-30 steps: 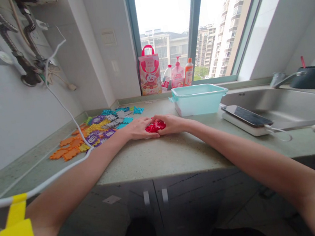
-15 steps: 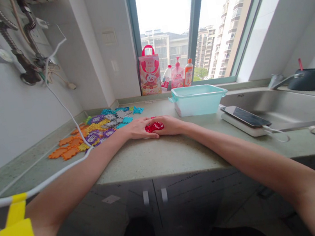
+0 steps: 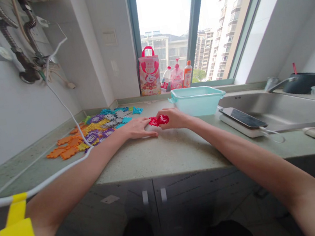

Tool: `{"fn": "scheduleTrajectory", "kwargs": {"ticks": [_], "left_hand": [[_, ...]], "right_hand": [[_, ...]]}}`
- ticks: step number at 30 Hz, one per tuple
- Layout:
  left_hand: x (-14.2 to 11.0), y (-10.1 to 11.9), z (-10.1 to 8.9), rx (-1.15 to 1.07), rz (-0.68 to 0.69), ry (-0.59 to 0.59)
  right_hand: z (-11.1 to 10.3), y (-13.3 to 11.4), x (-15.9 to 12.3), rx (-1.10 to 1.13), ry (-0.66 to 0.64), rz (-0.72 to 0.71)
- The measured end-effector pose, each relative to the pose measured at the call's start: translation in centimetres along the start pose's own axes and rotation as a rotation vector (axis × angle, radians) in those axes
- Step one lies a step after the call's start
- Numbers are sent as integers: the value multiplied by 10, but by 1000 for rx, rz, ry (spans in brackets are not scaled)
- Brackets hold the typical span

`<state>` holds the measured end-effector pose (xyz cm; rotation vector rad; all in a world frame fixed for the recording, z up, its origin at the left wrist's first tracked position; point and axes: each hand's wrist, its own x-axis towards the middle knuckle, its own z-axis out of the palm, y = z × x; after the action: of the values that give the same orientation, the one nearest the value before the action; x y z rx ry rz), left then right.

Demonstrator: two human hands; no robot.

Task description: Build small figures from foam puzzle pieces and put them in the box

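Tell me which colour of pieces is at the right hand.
The red pieces, in and beside the right hand; the multicoloured pieces lie piled farther left.

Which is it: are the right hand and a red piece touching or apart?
Touching: the head view shows the right hand gripping a red piece, with no gap visible.

A single head-worn view looks from above and just behind the front edge of the bench, facing forward and tilted down. It is wide: the bench's back edge and the window beyond it lie in the upper part, the cabinet doors low down. The left hand and right hand sit mid-view, past the front edge.
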<state>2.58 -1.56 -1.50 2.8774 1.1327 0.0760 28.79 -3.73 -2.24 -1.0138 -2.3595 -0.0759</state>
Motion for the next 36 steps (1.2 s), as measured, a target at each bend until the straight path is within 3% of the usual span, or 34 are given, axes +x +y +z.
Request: {"fn": "scheduleTrajectory", "kwargs": {"ticks": [5, 10, 18, 21, 24, 31, 36], "left_hand": [[1, -5, 3, -2, -7, -7], [-2, -4, 2, -20, -34, -28], [0, -9, 4, -16, -13, -32], [1, -11, 5, -15, 2, -30], [1, -10, 5, -22, -6, -33], [1, -10, 6, -27, -32, -40], [1, -12, 6, -24, 15, -30]], "right_hand": [[-28, 3, 1, -15, 180, 14], [-61, 4, -2, -5, 339, 138], [-97, 44, -17, -187, 637, 420], [-98, 58, -22, -254, 615, 564], [-95, 68, -25, -331, 500, 664], [-90, 73, -26, -398, 317, 761], [-91, 71, -24, -396, 297, 761]]}}
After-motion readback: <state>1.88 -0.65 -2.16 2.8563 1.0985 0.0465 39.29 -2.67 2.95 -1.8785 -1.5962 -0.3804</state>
